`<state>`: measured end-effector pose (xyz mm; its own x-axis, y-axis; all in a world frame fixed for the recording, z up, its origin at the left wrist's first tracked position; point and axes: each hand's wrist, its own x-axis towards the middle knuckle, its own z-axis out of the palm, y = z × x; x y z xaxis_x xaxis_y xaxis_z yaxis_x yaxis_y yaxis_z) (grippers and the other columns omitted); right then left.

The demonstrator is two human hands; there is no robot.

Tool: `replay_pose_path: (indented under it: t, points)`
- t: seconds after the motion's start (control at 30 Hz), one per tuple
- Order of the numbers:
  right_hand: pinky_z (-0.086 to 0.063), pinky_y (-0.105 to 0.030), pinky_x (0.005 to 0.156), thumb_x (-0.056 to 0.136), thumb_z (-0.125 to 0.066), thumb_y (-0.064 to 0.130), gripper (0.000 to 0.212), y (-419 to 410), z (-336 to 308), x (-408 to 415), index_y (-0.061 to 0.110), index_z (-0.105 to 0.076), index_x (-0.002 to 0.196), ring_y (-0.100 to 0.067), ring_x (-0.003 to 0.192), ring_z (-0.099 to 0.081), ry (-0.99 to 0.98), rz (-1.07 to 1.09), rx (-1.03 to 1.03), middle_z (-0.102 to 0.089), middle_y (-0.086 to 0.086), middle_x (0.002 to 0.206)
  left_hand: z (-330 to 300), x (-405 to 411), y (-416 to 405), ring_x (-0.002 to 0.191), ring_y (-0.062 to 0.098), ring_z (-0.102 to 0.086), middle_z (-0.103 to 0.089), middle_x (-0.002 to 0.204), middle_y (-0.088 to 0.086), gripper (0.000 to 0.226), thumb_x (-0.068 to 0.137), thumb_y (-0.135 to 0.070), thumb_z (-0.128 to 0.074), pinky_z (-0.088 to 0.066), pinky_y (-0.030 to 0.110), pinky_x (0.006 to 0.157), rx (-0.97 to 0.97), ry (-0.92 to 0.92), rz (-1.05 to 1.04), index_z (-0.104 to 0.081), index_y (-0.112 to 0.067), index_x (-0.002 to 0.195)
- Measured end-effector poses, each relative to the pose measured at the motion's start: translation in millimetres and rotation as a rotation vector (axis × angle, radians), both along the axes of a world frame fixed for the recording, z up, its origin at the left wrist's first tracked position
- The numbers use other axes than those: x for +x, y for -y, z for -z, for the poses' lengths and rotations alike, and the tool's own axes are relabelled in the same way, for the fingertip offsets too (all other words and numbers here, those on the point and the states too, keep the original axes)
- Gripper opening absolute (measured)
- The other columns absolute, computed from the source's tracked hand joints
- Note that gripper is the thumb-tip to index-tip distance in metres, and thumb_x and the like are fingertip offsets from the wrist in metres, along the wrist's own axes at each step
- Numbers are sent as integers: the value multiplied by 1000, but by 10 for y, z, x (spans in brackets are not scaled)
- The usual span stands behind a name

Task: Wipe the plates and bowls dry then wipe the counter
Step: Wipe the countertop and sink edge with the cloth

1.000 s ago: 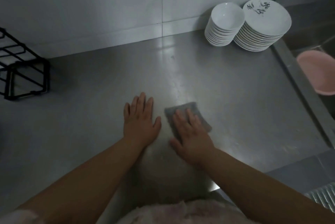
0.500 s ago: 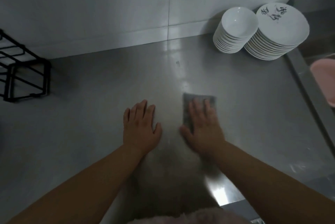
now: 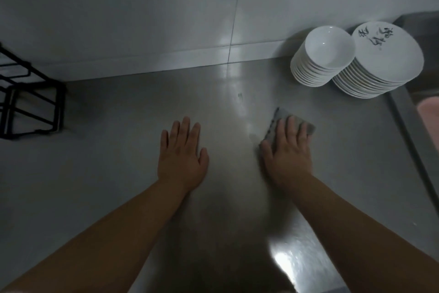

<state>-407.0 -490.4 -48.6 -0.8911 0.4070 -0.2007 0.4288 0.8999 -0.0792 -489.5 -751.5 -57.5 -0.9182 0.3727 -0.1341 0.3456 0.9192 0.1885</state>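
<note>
My right hand (image 3: 288, 150) lies flat with straight fingers on a grey cloth (image 3: 278, 121), pressing it onto the steel counter (image 3: 118, 150). Only the cloth's far edge and corners show beyond the fingers. My left hand (image 3: 181, 155) rests palm down, fingers spread, on the bare counter a little to the left of the cloth. A stack of white bowls (image 3: 323, 60) and a stack of white plates (image 3: 384, 60), the top plate marked with dark brush strokes, stand side by side at the back right against the wall.
A black wire rack (image 3: 28, 102) stands at the left edge. Right of the plates the counter ends at a raised steel rim (image 3: 408, 131) with a sink beyond, where a pink basin (image 3: 430, 114) shows. White tiled wall runs along the back.
My right hand has slid the cloth to the right and farther from me across the counter. My left hand has stayed flat in the same place.
</note>
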Motion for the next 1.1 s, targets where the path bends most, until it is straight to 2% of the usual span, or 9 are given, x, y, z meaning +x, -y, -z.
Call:
replay_pose_path:
  t: [0.17, 0.27, 0.33, 0.47, 0.57, 0.63, 0.77, 0.87, 1.1]
  points:
    - [-8, -54, 128, 96, -24, 78, 88, 607, 55, -86, 22, -20, 164, -37, 158, 1, -8, -561, -119, -12, -4, 173, -93, -199, -106, 146, 35, -30, -38, 159, 12, 66, 90, -47, -47, -16, 53, 124, 80, -48, -19, -46, -17, 148]
    - [-13, -52, 127, 99, -31, 75, 84, 444, 113, -260, 21, -28, 163, -32, 159, -5, -59, -661, -96, -17, -2, 172, -153, -505, -250, 146, 34, -29, -37, 158, 11, 64, 91, -48, -44, -14, 52, 124, 98, -74, -6, -45, -17, 148]
    - [-15, -51, 127, 99, -33, 71, 82, 168, 120, -396, 19, -28, 163, -34, 158, -8, -49, -588, -62, -19, -5, 171, -173, -694, -365, 150, 33, -24, -33, 162, 9, 67, 91, -49, -40, -11, 52, 125, 93, -55, 5, -41, -19, 151]
    - [-12, -55, 126, 99, -7, 68, 86, -402, 91, -615, 14, -23, 163, -42, 155, -13, -10, -124, 28, -18, -13, 170, -47, -828, -469, 155, 30, -13, -18, 169, 6, 71, 94, -52, -31, -5, 51, 126, 45, -1, 47, -28, -22, 159]
    - [-5, -55, 126, 95, -7, 68, 89, -370, 40, -779, 13, -19, 164, -45, 154, -10, -18, 83, -4, -13, -14, 171, 18, -818, -487, 156, 30, -14, -17, 169, 6, 71, 95, -50, -36, -9, 51, 126, 42, -23, 38, -27, -21, 160]
    - [-2, -55, 127, 94, -10, 69, 90, -101, 28, -916, 13, -18, 164, -46, 155, -7, -41, 32, -40, -12, -14, 171, 22, -821, -499, 156, 29, -13, -17, 169, 7, 73, 95, -49, -38, -10, 51, 126, 53, -32, 29, -25, -18, 160]
    - [-9, -54, 127, 98, -19, 74, 85, 477, 111, -1050, 19, -26, 163, -37, 158, -2, -68, -446, -129, -15, -6, 172, 51, -838, -470, 157, 28, -10, -15, 169, 12, 76, 96, -46, -36, -9, 49, 127, 55, -47, -4, -21, -9, 160]
    - [-16, -54, 126, 101, -25, 71, 80, 266, 160, -1216, 19, -32, 161, -34, 158, -11, -113, -576, -133, -22, -5, 170, 64, -832, -474, 157, 28, -8, -14, 170, 12, 76, 96, -46, -35, -7, 50, 127, 34, -35, -22, -22, -8, 160]
    - [-6, -54, 126, 95, -4, 65, 87, -165, 54, -1840, 13, -20, 164, -43, 155, -13, -86, 61, -17, -14, -14, 171, 46, -840, -494, 157, 28, -9, -15, 169, 11, 77, 95, -47, -35, -8, 51, 127, 24, -17, -25, -23, -9, 160]
